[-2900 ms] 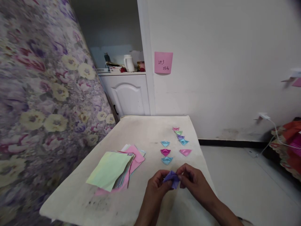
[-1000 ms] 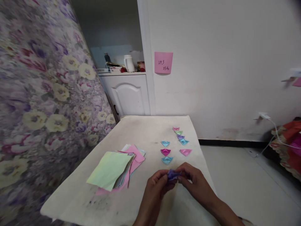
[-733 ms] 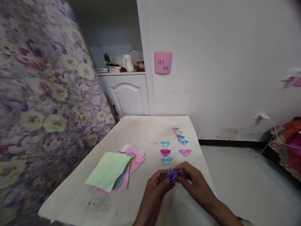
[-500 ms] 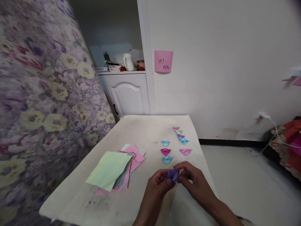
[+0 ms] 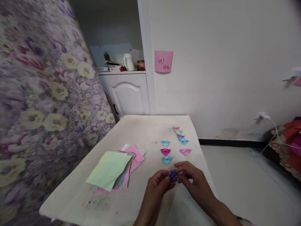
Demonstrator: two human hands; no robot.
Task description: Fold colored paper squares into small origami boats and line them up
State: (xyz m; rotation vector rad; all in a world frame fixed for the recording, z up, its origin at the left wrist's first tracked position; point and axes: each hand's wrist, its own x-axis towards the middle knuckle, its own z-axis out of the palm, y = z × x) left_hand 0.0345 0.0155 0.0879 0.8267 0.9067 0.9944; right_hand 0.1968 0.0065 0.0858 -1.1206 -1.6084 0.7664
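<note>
A small piece of folded purple paper [image 5: 173, 175] is held above the near part of the table, between my two hands. My left hand [image 5: 160, 182] pinches its left side with thumb and fingers. At its right edge, my right hand [image 5: 190, 175] grips it between thumb and fingertips. Just beyond my hands lie several small folded paper boats, among them a light blue one [image 5: 167, 160], a magenta one [image 5: 166, 152] and a pink one [image 5: 186, 152]. Farther back, a blue boat [image 5: 183, 141] overlaps a purple one [image 5: 180, 137].
A stack of coloured paper sheets [image 5: 110, 169], pale green on top, lies on the left of the cloth-covered table [image 5: 141, 128]. A floral curtain [image 5: 51, 103] hangs at the left. Behind stand a white cabinet [image 5: 129, 94] and a wall bearing a pink note [image 5: 164, 61].
The purple paper has been turned and squeezed narrower between my fingers, showing more creased edges. Both hands stay in nearly the same place; the paper boats and the stack have not moved.
</note>
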